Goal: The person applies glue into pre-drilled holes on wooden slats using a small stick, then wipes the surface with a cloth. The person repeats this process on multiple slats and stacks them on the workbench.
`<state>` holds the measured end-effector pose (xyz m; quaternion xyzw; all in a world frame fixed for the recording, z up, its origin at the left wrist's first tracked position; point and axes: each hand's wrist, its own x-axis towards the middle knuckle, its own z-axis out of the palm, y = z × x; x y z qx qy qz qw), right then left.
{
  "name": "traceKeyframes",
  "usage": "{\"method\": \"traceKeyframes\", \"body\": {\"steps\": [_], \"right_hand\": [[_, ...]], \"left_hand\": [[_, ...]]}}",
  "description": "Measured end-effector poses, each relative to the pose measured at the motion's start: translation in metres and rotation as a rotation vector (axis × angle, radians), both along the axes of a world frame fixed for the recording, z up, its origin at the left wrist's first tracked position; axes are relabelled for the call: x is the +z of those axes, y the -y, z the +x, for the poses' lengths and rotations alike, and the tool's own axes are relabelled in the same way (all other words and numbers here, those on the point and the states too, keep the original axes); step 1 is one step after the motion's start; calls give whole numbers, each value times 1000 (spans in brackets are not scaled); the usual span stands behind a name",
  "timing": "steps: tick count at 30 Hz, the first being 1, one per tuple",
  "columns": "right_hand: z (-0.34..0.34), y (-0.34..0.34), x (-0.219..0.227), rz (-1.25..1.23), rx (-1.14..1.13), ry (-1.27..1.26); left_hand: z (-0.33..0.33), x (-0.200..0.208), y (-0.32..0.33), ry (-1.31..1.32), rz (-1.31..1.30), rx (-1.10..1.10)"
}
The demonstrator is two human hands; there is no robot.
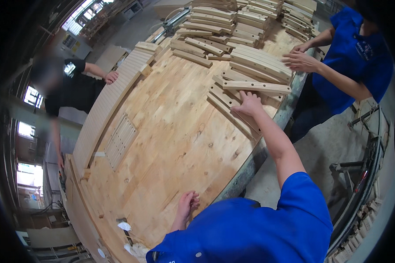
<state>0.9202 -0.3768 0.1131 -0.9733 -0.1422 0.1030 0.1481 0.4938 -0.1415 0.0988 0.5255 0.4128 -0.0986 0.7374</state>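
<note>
My right arm stretches forward over a pile of pale wooden slats with drilled holes. My right hand (249, 104) lies on these slats, thumb and fingers spread, its fingertips at the near edge of a slat (256, 87) lying crosswise on top. Under and beside the hand are more drilled slats (230, 111), slanting toward the table edge. Close to my body, above the near part of the wooden tabletop (180, 149), my left hand (188, 204) has its fingers loosely bent and holds nothing I can see.
Many slat stacks (210, 19) fill the far end. A long row of slats (114, 94) lines the left side, beside a small slatted panel (120, 141). A person in black (72, 90) stands left; another in blue (351, 61) reaches toward the right stacks. A hammer (125, 228) lies near left.
</note>
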Motion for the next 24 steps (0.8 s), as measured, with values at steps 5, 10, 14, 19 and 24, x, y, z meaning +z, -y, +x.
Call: {"method": "traceKeyframes", "body": {"steps": [5, 10, 14, 19, 24], "right_hand": [[-85, -54, -11, 23, 374, 28], [-243, -159, -15, 79, 724, -19], [-347, -217, -20, 271, 1139, 69], [-408, -247, -38, 317, 1313, -7], [-416, -261, -33, 285, 1132, -6]], "left_hand": [[-1, -8, 8, 5, -44, -59], [-26, -14, 1, -75, 41, -96], [-82, -21, -11, -113, 205, 40], [-164, -22, -34, -228, 695, -18], [-200, -10, -54, -58, 1431, -257]]}}
